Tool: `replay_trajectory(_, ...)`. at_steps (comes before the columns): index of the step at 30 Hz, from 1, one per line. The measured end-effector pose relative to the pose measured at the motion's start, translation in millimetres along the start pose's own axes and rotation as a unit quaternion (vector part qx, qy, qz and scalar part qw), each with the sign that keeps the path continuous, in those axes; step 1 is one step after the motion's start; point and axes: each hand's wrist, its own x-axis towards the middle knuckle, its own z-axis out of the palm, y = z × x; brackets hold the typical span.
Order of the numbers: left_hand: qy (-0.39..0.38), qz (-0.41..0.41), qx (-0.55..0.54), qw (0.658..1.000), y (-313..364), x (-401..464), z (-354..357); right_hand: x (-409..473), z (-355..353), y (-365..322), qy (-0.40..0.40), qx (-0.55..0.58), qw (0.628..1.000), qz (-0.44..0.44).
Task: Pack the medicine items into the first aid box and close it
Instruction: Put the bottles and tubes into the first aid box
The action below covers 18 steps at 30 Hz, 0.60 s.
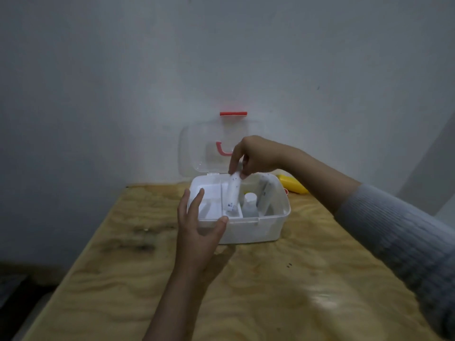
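Over the open first aid box point(256, 230), right hand point(256, 156) pinches a white tube point(232, 193) hanging toward six o'clock; left hand point(199, 230) grips the box's corner.

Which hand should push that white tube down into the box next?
Right. The right hand already pinches the white tube's top, tilted in the middle compartment; the left hand is steadying the first aid box.
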Motion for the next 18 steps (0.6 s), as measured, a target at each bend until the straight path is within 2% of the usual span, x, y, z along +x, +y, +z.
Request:
replay_trajectory(4, 0.002, 0.002, -0.007, 1.0, -2, 1, 0, 15, 16, 0, -0.036, 0.013, 0.999, 0.001)
replay_trajectory(9, 0.004, 0.004, 0.006, 1.0, -4, 1, 1, 17, 34, 2, -0.038, 0.038, 0.998, -0.011)
replay_trajectory(12, 0.005, 0.007, 0.001, 1.0, -4, 2, 1, 13, 34, 6, -0.007, 0.057, 0.998, -0.019)
replay_trajectory(18, 0.008, 0.016, -0.008, 1.0, -6, 1, 2, -12, 9, 45, 0.114, 0.102, 0.988, 0.006)
